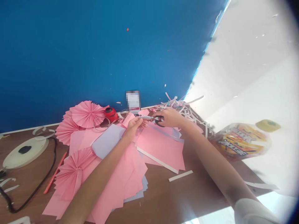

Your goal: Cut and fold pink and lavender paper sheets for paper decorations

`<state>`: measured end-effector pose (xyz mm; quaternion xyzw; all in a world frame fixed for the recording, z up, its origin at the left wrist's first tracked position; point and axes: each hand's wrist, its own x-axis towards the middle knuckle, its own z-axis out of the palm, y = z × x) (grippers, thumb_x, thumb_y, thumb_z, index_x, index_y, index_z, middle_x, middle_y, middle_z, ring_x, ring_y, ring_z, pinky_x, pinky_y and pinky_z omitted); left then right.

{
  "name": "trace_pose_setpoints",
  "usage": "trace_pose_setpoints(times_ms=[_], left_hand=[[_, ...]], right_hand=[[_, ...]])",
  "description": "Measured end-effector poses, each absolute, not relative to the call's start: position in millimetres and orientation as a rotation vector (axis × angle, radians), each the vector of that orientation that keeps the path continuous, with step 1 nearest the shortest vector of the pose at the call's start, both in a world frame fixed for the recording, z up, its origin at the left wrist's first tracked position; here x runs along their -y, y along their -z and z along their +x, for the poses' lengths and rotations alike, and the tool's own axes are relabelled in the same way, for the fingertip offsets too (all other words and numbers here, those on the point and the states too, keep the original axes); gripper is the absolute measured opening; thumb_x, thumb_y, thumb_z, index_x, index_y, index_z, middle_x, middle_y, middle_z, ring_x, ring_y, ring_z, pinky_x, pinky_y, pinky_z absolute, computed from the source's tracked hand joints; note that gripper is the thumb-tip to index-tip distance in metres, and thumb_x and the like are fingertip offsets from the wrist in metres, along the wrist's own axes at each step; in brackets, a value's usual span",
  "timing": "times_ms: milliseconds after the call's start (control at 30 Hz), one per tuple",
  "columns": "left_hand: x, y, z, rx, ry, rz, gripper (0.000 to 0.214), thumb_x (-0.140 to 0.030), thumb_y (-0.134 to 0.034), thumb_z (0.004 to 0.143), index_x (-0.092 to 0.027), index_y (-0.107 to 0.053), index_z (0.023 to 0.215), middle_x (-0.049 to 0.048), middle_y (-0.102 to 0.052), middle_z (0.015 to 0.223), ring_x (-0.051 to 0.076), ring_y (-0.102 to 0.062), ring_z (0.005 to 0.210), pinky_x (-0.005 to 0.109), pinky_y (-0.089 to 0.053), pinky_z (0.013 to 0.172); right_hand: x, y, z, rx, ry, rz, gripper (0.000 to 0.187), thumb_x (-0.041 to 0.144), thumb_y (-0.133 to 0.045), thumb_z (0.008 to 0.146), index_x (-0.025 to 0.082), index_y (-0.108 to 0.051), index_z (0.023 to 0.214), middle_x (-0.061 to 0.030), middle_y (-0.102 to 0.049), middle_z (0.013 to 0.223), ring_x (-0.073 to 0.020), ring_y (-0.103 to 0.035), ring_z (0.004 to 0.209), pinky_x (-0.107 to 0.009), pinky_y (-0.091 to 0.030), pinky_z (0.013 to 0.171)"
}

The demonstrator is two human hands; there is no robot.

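— What lies around me here?
— Pink paper fans (87, 114), a red roll (111, 114), a black cable (30, 183), white paper strips (184, 112).
— And beyond?
— A printed plastic bag (240, 141), a blue wall (70, 56).

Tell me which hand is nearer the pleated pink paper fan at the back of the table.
Left. The left hand lies to the right of the pleated pink paper fan, apart from it; the right hand lies farther right, beyond the left hand.

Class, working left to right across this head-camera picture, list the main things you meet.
cream disc, pink paper fan, left hand, scissors, right hand, printed plastic bag
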<state>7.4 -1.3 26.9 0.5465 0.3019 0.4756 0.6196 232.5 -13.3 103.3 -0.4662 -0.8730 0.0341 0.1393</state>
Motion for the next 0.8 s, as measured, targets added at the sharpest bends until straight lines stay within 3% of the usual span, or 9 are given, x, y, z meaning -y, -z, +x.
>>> trace_pose_setpoints(times_ms=[100, 267, 533, 633, 733, 800], left_hand=[[0.5, -26.6, 6.6, -0.777, -1.086, 1.273, 0.029, -0.043, -0.066, 0.08, -0.015, -0.065, 0.088, 0.0073, -0.071, 0.081, 0.011, -0.06, 0.058, 0.023, -0.038, 0.051], [1.9, -24.7, 9.2, -0.883, -1.096, 1.359, 0.026, -0.041, -0.066, 0.079, -0.014, -0.065, 0.077, 0.0046, -0.067, 0.07, 0.011, -0.058, 0.056, 0.022, -0.039, 0.05], [-9.9, -17.9, 4.4, -1.081, -1.334, 1.315, 0.029, -0.042, -0.06, 0.082, -0.015, -0.06, 0.07, 0.002, -0.061, 0.062, 0.01, -0.055, 0.053, 0.022, -0.041, 0.051], [-14.1, -16.5, 2.0, -1.056, -1.346, 1.401, 0.02, -0.035, -0.065, 0.078, -0.016, -0.062, 0.085, 0.0046, -0.067, 0.077, 0.013, -0.062, 0.067, 0.024, -0.047, 0.061], [-13.2, -16.6, 3.9, -1.015, -1.368, 1.481, 0.045, -0.023, -0.069, 0.072, -0.021, -0.057, 0.115, 0.0096, -0.064, 0.116, 0.019, -0.062, 0.098, 0.031, -0.05, 0.079], [-11.0, -18.2, 5.5, -1.015, -1.35, 1.596, 0.043, -0.023, -0.066, 0.074, -0.023, -0.059, 0.117, 0.009, -0.059, 0.126, 0.021, -0.056, 0.112, 0.036, -0.046, 0.091]], right_hand=[[14.6, -103.9, 229.7, 2.584, -0.043, -1.368, 0.041, 0.027, -0.058, 0.075, 0.03, -0.064, 0.116, -0.0016, -0.07, 0.086, -0.0188, -0.059, 0.073, -0.027, -0.031, 0.062], [17.7, -100.5, 224.7, 2.648, 0.036, -1.412, 0.047, 0.027, -0.056, 0.078, 0.03, -0.056, 0.125, -0.0042, -0.07, 0.098, -0.0219, -0.061, 0.085, -0.028, -0.033, 0.064], [16.7, -94.9, 232.3, 2.677, 0.186, -1.444, 0.057, 0.037, -0.064, 0.071, 0.018, -0.053, 0.123, -0.013, -0.063, 0.112, -0.0304, -0.055, 0.104, -0.038, -0.035, 0.084], [15.7, -96.3, 238.2, 2.668, 0.197, -1.472, 0.059, 0.038, -0.065, 0.07, 0.018, -0.051, 0.124, -0.0135, -0.063, 0.113, -0.0313, -0.055, 0.105, -0.04, -0.034, 0.084], [16.3, -97.8, 238.6, 2.677, 0.184, -1.442, 0.057, 0.036, -0.065, 0.07, 0.019, -0.051, 0.123, -0.0123, -0.063, 0.112, -0.03, -0.055, 0.104, -0.038, -0.034, 0.083], [17.0, -98.8, 236.4, 2.688, 0.173, -1.416, 0.054, 0.034, -0.065, 0.071, 0.02, -0.051, 0.121, -0.0116, -0.063, 0.111, -0.0292, -0.056, 0.103, -0.037, -0.034, 0.082]])
